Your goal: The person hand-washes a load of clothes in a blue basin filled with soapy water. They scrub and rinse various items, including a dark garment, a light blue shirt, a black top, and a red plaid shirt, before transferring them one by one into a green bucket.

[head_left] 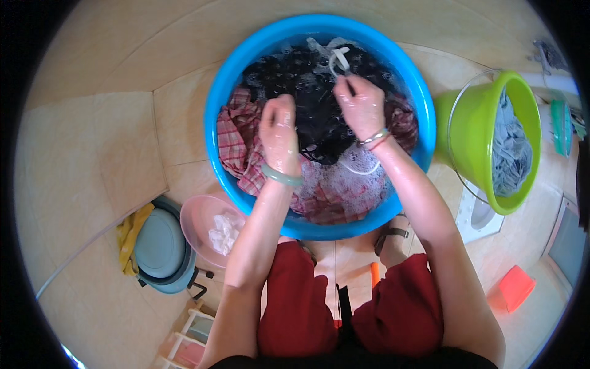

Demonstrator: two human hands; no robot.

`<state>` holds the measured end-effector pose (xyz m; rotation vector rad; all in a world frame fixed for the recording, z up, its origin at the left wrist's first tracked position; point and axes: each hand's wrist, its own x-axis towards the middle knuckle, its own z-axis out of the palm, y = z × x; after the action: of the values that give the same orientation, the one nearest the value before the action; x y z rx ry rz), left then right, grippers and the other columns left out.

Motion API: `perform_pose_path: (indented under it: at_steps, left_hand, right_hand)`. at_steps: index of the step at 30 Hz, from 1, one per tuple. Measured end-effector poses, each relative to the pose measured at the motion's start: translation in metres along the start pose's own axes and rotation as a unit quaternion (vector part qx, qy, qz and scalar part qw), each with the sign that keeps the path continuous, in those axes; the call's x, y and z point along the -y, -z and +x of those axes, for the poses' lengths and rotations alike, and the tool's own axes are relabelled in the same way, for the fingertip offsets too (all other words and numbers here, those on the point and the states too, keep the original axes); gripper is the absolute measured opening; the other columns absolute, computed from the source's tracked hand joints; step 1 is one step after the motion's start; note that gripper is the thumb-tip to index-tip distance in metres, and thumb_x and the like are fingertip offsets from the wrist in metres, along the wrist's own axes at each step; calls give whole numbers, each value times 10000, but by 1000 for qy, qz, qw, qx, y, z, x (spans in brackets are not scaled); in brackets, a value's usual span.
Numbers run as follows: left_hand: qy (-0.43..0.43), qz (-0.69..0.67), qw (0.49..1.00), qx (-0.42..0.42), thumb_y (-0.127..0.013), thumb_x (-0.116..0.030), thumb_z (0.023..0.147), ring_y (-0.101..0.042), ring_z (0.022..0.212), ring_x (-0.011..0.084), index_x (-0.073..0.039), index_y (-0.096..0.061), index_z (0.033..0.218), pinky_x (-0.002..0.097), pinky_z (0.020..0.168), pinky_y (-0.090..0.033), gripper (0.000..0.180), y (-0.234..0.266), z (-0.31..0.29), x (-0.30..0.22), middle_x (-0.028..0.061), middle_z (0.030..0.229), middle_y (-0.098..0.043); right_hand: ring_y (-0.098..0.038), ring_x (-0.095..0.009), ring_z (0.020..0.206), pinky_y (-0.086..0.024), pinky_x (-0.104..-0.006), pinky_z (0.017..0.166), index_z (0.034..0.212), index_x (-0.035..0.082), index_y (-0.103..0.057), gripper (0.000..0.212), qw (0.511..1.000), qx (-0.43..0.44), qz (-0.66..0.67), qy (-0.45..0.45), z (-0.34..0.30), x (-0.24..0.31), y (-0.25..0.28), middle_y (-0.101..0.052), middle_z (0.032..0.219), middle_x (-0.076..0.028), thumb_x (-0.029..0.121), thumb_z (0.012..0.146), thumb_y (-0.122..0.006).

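Here's the tiled floor under everything, and right on it, ahead of your feet, sits the big blue tub, round and full of sudsy water and laundry. Off to your right stands the green bucket, its mouth tipped toward the right, with bluish-grey cloth bunched inside.

Back in the tub, the black cloth fills the middle and far part, wet and rumpled, between your hands and beyond them. The plaid cloth, red and white, piles up along the left wall and runs under the foam at the near side.

To your left, below the tub, there's a grey-blue basin, a yellow cloth draped by its edge, and beside it the pink bowl, holding a crumpled white cloth.

Now your hands! Your left hand hangs over the black cloth, fingers curled and blurred; whether that grip pinches anything, you can't tell from here. Your right hand is farther out, thumb and forefinger drawn close, right at the white cord looping over the black cloth; whether they pinch it, you can't tell either.

Smallest of all, a pale green bangle circles your left wrist.
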<state>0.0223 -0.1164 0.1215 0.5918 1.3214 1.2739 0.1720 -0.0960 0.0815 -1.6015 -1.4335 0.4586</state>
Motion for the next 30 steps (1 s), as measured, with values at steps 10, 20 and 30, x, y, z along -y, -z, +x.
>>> perform_pose_path:
  at_steps: [10, 20, 30]
  left_hand:
    - [-266, 596, 730, 201, -776, -258, 801, -188, 1430, 484, -256, -238, 1544, 498, 1143, -279, 917, 37, 12, 38, 260, 1591, -51]
    - [-131, 675, 688, 233, -518, 80, 790, -213, 1436, 455, -244, -282, 1527, 433, 1144, -324, 838, 43, 45, 65, 239, 1587, -151]
    - [221, -233, 941, 107, -455, -712, 894, -540, 1199, 278, -119, -431, 1422, 448, 1064, -404, 794, 20, -21, -16, 100, 1311, -556]
  right_hand:
    - [-533, -338, 1049, -489, -448, 882, 1267, 194, -598, 508, 930, 208, -268, 143, -51, -33, 7, -505, 1282, -97, 67, 778, -650]
    - [-617, -330, 1058, -490, -394, 927, 1055, 89, -690, 363, 963, 217, -161, -4, -24, -35, -17, -661, 1054, -151, -36, 733, -577]
    - [-595, -294, 1026, -469, -361, 926, 961, 73, -711, 398, 944, 182, 273, 39, -10, 107, 54, -619, 1053, -116, -112, 633, -582]
